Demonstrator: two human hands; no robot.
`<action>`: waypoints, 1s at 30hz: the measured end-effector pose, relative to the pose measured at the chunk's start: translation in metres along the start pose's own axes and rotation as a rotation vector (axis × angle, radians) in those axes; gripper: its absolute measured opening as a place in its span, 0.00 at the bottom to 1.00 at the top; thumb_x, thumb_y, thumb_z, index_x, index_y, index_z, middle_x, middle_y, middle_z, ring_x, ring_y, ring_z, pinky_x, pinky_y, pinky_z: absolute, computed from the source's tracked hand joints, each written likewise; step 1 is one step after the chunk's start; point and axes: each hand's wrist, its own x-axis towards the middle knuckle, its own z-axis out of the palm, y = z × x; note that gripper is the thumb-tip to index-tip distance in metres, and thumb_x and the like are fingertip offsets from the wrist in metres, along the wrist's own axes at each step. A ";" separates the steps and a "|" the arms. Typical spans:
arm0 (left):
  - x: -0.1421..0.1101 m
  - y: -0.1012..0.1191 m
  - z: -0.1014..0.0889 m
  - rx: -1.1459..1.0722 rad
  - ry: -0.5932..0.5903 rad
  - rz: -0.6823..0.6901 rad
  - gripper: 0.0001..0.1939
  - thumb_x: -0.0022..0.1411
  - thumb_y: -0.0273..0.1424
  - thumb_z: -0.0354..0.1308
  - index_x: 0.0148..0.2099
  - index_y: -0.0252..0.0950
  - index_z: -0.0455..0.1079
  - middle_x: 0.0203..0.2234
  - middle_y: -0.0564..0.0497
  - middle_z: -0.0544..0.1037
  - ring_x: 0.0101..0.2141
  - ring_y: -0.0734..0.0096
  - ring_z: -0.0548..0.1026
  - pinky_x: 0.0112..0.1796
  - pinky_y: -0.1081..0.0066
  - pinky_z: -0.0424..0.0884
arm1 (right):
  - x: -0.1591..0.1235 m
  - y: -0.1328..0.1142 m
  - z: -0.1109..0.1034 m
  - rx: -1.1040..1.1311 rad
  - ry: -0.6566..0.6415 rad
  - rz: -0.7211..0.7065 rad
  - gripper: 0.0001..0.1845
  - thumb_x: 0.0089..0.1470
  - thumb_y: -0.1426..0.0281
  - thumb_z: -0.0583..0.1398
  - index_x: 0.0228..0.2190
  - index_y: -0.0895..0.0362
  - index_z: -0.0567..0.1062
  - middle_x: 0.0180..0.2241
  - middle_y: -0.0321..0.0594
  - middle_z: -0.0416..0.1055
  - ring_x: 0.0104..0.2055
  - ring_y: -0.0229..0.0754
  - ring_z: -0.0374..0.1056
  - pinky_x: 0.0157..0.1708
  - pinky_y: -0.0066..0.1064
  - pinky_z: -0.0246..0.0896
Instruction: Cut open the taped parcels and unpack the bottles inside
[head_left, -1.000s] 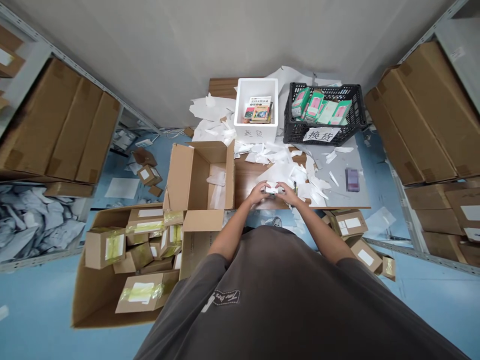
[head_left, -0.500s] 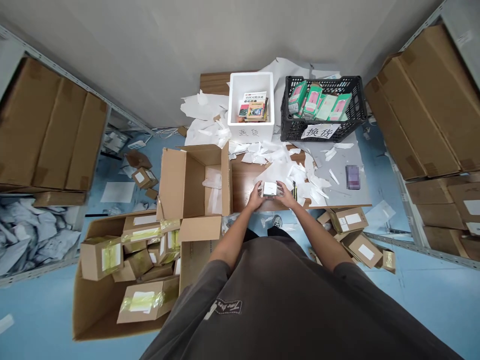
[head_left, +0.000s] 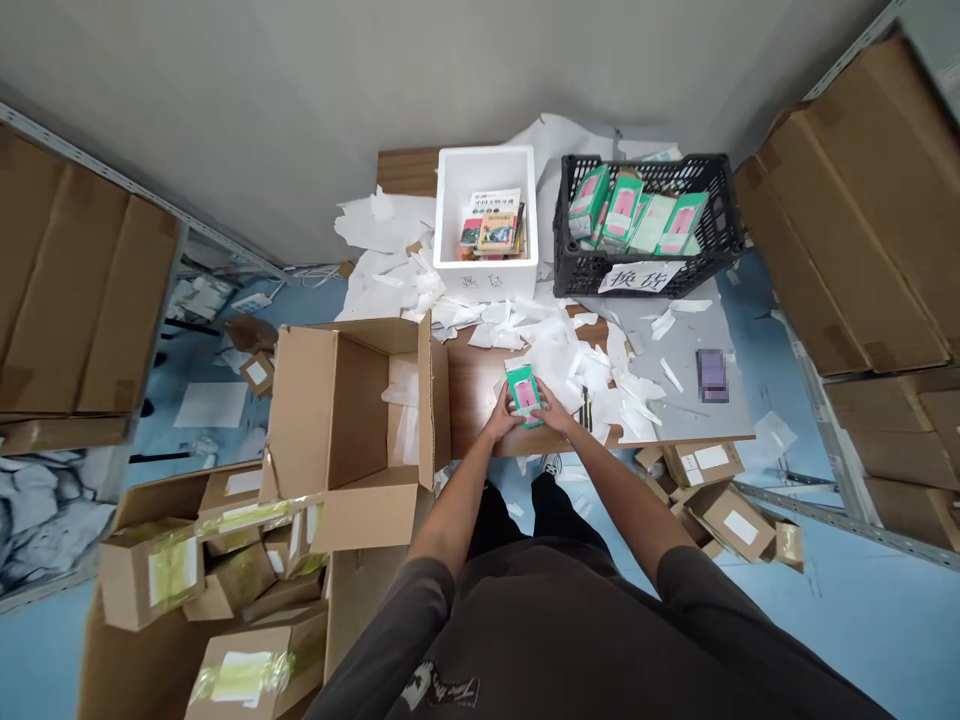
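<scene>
Between my two hands is a small green and pink box (head_left: 524, 388), held above the front part of the wooden table (head_left: 472, 375). My left hand (head_left: 502, 412) grips its left side, and my right hand (head_left: 553, 408) grips its right side. The box's printed face is turned up toward me, with a pale strip at its far end. Just right of my right hand lies a dark tool with yellow marks (head_left: 586, 408), its kind too small to tell. Torn white paper (head_left: 559, 355) is scattered beyond the hands.
An open cardboard box (head_left: 304, 400) stands left on the table. At the back are a white foam bin (head_left: 486, 282) with books and a black crate (head_left: 574, 270) of similar green boxes. A purple item (head_left: 712, 376) lies right. A large carton (head_left: 112, 650) holds several parcels.
The box in my hands has turned from its plain white face to its green and pink face. The whole view has shifted slightly.
</scene>
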 end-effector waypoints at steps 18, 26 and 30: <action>0.061 0.232 0.099 0.149 -0.375 0.422 0.62 0.51 0.35 0.76 0.80 0.48 0.45 0.69 0.38 0.69 0.56 0.57 0.78 0.57 0.55 0.75 | -0.023 -0.194 -0.120 -0.058 0.424 -0.342 0.53 0.47 0.58 0.72 0.70 0.44 0.59 0.66 0.50 0.65 0.64 0.56 0.67 0.59 0.51 0.71; 0.165 0.335 0.205 0.230 -0.503 0.503 0.62 0.53 0.39 0.76 0.82 0.49 0.46 0.68 0.38 0.71 0.55 0.57 0.79 0.55 0.57 0.77 | 0.020 -0.258 -0.256 -0.008 0.582 -0.496 0.52 0.46 0.57 0.71 0.69 0.45 0.61 0.63 0.51 0.71 0.62 0.58 0.71 0.63 0.56 0.68; 0.228 0.362 0.235 0.225 -0.436 0.496 0.59 0.55 0.40 0.75 0.82 0.52 0.48 0.70 0.39 0.69 0.51 0.59 0.81 0.52 0.56 0.79 | 0.079 -0.274 -0.321 0.006 0.552 -0.523 0.50 0.47 0.56 0.71 0.69 0.45 0.63 0.64 0.50 0.70 0.62 0.59 0.72 0.61 0.56 0.70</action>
